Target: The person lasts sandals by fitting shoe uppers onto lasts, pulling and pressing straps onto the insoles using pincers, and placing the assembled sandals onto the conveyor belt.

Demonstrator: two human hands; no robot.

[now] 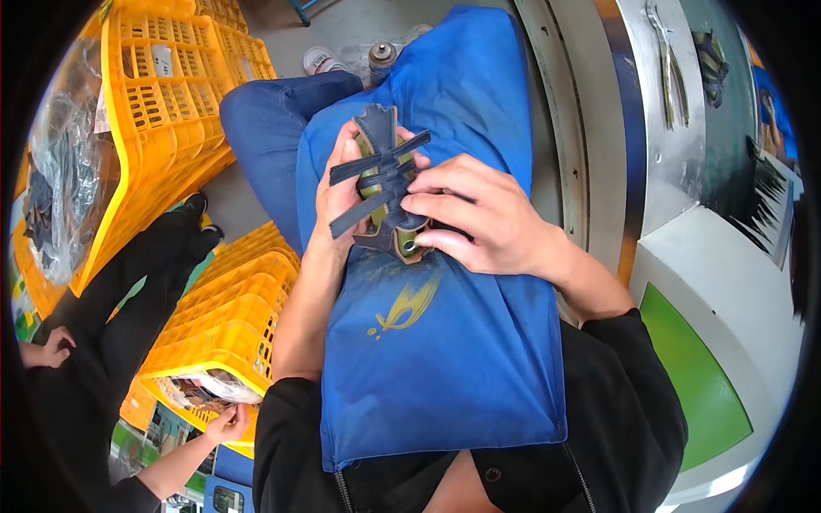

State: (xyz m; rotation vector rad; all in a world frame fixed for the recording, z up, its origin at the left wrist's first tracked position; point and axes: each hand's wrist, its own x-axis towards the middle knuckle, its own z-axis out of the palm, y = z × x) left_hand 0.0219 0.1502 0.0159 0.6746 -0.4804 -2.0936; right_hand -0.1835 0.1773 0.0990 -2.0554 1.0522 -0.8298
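Above my lap is a dark sandal upper [392,181], its several straps sticking out to the left and upper right. It sits over a green shoe last [412,245], which shows between the straps and at the near end. My left hand [336,201] is wrapped round the left side and underside of the last, with some fingers hidden behind it. From the right, my right hand [492,214] presses bent fingertips against the upper's edge and straps, the thumb near the last's near end. A blue apron [445,342] with a yellow print lies beneath both hands.
Yellow crates [175,64] with plastic-wrapped pieces stand at the left; another yellow crate [227,316] is nearer. A co-worker's hand [229,423] touches that crate. At right, pincers [669,73] lie on a metal surface beside a machine. A can [382,58] stands near my foot.
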